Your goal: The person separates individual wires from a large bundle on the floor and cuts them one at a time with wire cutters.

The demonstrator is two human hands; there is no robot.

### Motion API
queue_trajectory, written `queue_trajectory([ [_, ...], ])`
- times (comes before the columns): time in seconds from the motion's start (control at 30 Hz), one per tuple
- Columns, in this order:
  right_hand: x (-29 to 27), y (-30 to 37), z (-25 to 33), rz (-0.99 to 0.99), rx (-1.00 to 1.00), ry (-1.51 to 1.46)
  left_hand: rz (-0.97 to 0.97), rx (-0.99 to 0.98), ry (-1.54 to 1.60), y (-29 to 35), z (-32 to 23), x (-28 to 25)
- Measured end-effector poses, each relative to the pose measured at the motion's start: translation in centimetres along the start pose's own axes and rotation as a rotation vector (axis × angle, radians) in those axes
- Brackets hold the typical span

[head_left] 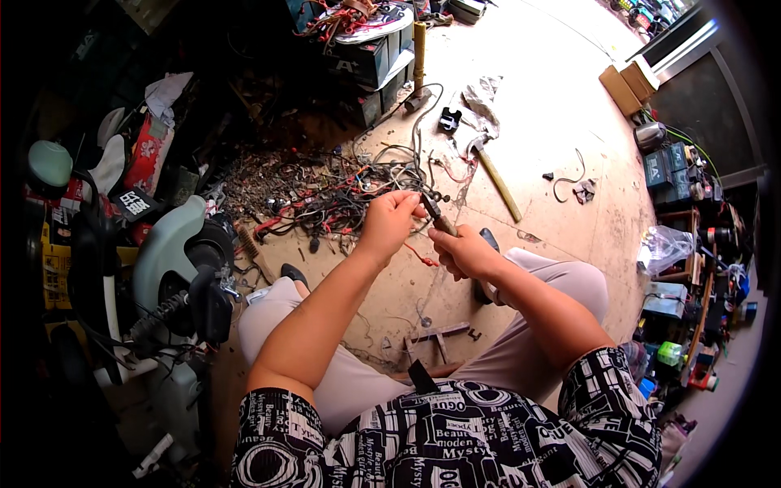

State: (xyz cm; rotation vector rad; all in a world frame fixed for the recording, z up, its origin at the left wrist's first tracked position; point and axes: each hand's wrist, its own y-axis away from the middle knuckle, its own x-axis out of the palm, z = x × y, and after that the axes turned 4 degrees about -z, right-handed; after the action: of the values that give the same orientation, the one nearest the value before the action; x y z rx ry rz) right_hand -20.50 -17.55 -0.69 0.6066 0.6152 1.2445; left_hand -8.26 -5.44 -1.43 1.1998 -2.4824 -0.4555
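My right hand (465, 250) is closed round the handle of what look like pliers (440, 218), with their metal head pointing up and away from me. My left hand (394, 221) is pinched beside the head of the tool; whatever its fingertips hold is too small to name. Just beyond both hands lies a tangled heap of wires (333, 202), mostly black with some red and grey. A red wire (424, 259) hangs or lies below the left hand. Both hands are above the floor, between my bent knees.
A hammer (498, 184) with a wooden handle lies right of the wires, near a crumpled rag (483, 96) and a black plastic piece (449, 120). Stacked batteries (362, 63) stand at the back. A scooter (172, 244) is on my left; shelves with batteries (672, 172) line the right.
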Motion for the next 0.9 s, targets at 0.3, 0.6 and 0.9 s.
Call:
queue_trajectory([
  [0.3, -3.2, -2.5, -1.3, -0.207, -0.049, -0.404, -0.022, -0.114, 0.497, -0.9, 0.6, -0.8],
  [0.6, -1.4, -1.4, -0.4, -0.023, -0.025, -0.202, -0.207, 0.064, 0.377, -1.4, 1.1, -2.2],
  [0.9, -1.4, -1.2, 0.5, -0.185, -0.131, -0.192, -0.205, 0.868, -1.254, 2.9, -0.5, -1.2],
])
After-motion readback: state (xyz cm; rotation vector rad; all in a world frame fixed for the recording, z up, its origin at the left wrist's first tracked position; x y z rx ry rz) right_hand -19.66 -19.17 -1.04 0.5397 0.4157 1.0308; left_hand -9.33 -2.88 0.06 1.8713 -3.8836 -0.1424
